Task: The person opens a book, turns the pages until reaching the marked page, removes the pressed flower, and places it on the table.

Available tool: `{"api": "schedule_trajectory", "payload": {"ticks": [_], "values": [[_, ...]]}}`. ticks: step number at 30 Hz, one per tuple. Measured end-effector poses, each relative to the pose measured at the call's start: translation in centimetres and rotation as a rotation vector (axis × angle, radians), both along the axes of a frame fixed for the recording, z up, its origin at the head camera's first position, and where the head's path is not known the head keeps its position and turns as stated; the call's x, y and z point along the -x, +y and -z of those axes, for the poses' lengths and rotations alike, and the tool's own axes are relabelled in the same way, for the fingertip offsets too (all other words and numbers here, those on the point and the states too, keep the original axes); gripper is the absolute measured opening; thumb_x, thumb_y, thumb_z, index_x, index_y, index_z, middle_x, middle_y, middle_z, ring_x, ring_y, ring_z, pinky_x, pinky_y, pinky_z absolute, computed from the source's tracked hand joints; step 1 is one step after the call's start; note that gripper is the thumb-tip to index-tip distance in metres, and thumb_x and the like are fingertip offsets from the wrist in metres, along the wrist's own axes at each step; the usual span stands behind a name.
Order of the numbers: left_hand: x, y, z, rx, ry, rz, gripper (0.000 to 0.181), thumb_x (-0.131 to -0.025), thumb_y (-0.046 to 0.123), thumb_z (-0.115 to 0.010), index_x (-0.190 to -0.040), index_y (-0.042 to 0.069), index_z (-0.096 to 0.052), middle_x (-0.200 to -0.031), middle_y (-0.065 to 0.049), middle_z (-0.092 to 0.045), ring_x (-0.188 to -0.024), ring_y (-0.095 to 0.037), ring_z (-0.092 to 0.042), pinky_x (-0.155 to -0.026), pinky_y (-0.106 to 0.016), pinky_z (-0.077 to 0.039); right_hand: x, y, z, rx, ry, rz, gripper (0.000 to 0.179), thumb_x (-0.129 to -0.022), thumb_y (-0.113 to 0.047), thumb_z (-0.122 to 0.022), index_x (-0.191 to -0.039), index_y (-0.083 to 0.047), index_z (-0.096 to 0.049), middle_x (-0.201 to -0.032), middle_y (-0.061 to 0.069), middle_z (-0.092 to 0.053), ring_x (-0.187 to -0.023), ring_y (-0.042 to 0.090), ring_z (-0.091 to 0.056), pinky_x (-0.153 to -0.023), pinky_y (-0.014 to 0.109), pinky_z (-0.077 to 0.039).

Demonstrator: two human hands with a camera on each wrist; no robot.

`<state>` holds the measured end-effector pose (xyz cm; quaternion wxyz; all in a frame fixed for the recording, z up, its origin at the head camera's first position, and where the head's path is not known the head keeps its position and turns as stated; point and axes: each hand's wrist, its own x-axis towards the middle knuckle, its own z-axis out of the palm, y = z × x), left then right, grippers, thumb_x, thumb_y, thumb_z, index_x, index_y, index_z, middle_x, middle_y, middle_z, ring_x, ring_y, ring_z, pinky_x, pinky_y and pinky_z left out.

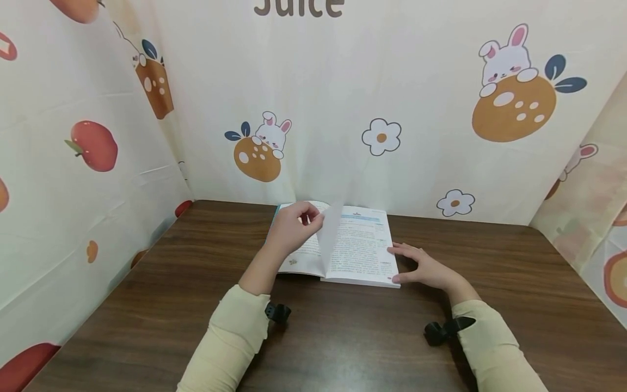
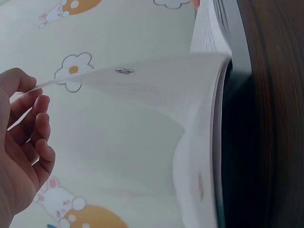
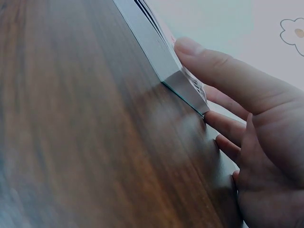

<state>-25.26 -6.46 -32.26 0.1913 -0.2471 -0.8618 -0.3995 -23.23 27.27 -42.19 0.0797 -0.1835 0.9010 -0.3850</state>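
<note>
An open book [image 1: 360, 245] with printed pages lies on the brown table. My left hand [image 1: 295, 226] is raised over its left half and pinches the edge of a single page [image 1: 330, 231], which stands up from the spine. In the left wrist view that page [image 2: 152, 78] stretches from thumb and forefinger to the binding, and the other fingers are loosely curled. At the book's right side is my right hand [image 1: 428, 269], its thumb [image 3: 189, 46] resting at the lower corner and its fingers spread along the side edge. The thick page block [image 3: 152, 42] shows beside that thumb.
A pale curtain [image 1: 323, 98] with rabbit, fruit and flower prints hangs right behind the book and along both sides of the table [image 1: 352, 332]. Black straps with small cameras sit on both wrists, over light yellow sleeves [image 1: 230, 332].
</note>
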Motion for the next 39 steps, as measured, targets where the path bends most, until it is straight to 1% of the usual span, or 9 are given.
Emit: {"api": "schedule_trajectory", "payload": {"ticks": [3, 5, 11, 16, 21, 26, 28, 35, 39], "values": [[-0.3, -1.4, -0.1, 0.026, 0.021, -0.016, 0.011, -0.084, 0.019, -0.062, -0.076, 0.012, -0.064, -0.069, 0.003, -0.054, -0.067, -0.014, -0.048, -0.059, -0.029, -0.041, 0.0, 0.0, 0.0, 0.002, -0.005, -0.003, 0.075, -0.072, -0.029, -0.078, -0.136, -0.008, -0.044, -0.147, 0.025, -0.021, -0.135, 0.043, -0.011, -0.102, 0.062, 0.005], [-0.5, -2.4, -0.1, 0.045, 0.002, -0.032, 0.011, -0.084, 0.019, -0.062, -0.076, 0.013, -0.063, -0.069, 0.003, -0.054, -0.068, -0.014, -0.048, -0.060, -0.029, -0.042, 0.0, 0.0, 0.1, 0.004, -0.005, -0.004, 0.075, -0.073, -0.029, -0.078, -0.136, -0.008, -0.044, -0.147, 0.024, -0.021, -0.135, 0.043, -0.011, -0.102, 0.061, 0.005], [-0.8, -4.9, 0.0, 0.085, -0.100, -0.078, 0.010, -0.084, 0.022, -0.064, -0.078, 0.014, -0.064, -0.072, 0.001, -0.055, -0.070, -0.018, -0.048, -0.061, -0.030, -0.043, 0.1, 0.1, 0.1, 0.004, -0.004, -0.003, 0.074, -0.073, -0.028, -0.078, -0.136, -0.008, -0.044, -0.147, 0.024, -0.022, -0.135, 0.044, -0.010, -0.102, 0.061, 0.005], [-0.8, -6.2, 0.2, 0.087, -0.166, -0.099, 0.012, -0.084, 0.023, -0.067, -0.080, 0.012, -0.065, -0.073, -0.001, -0.056, -0.070, -0.020, -0.048, -0.062, -0.031, -0.043, 0.2, 0.1, 0.0, 0.002, -0.005, 0.001, 0.074, -0.073, -0.028, -0.077, -0.136, -0.008, -0.044, -0.147, 0.024, -0.022, -0.135, 0.043, -0.010, -0.102, 0.061, 0.005], [-0.5, -7.3, 1.0, 0.062, -0.222, -0.106, 0.015, -0.083, 0.025, -0.069, -0.082, 0.010, -0.066, -0.073, -0.003, -0.056, -0.071, -0.021, -0.049, -0.063, -0.030, -0.045, 0.2, 0.1, 0.1, 0.004, -0.008, 0.000, 0.075, -0.073, -0.031, -0.077, -0.137, -0.008, -0.043, -0.147, 0.024, -0.021, -0.135, 0.043, -0.010, -0.102, 0.062, 0.005], [0.1, -8.8, 1.8, 0.083, -0.317, -0.087, 0.018, -0.083, 0.027, -0.069, -0.086, 0.010, -0.067, -0.076, -0.005, -0.057, -0.074, -0.022, -0.049, -0.063, -0.030, -0.046, 0.3, 0.0, 0.3, 0.006, -0.010, 0.005, 0.076, -0.074, -0.033, -0.076, -0.137, -0.008, -0.043, -0.148, 0.023, -0.021, -0.135, 0.042, -0.011, -0.102, 0.061, 0.005], [0.4, -9.6, 2.2, 0.115, -0.363, -0.079, 0.018, -0.083, 0.028, -0.069, -0.085, 0.011, -0.066, -0.076, -0.005, -0.057, -0.074, -0.023, -0.050, -0.063, -0.030, -0.046, 0.3, 0.0, 0.3, 0.009, -0.015, 0.007, 0.076, -0.074, -0.033, -0.076, -0.137, -0.008, -0.043, -0.148, 0.023, -0.021, -0.136, 0.042, -0.011, -0.102, 0.061, 0.005], [1.7, -11.8, 4.3, 0.317, -0.514, -0.053, 0.018, -0.083, 0.028, -0.069, -0.079, 0.011, -0.064, -0.072, -0.003, -0.054, -0.069, -0.020, -0.048, -0.060, -0.031, -0.042, 0.0, -0.1, 0.1, 0.009, -0.015, 0.013, 0.076, -0.074, -0.032, -0.076, -0.137, -0.008, -0.043, -0.147, 0.024, -0.021, -0.135, 0.042, -0.012, -0.103, 0.060, 0.005], [2.0, -12.2, 5.0, 0.347, -0.577, -0.041, 0.020, -0.082, 0.028, -0.071, -0.077, 0.010, -0.063, -0.067, -0.003, -0.053, -0.065, -0.019, -0.047, -0.058, -0.031, -0.042, -0.1, -0.1, -0.1, 0.011, -0.010, 0.007, 0.075, -0.073, -0.030, -0.077, -0.137, -0.007, -0.043, -0.147, 0.026, -0.020, -0.135, 0.044, -0.011, -0.102, 0.061, 0.005]]}}
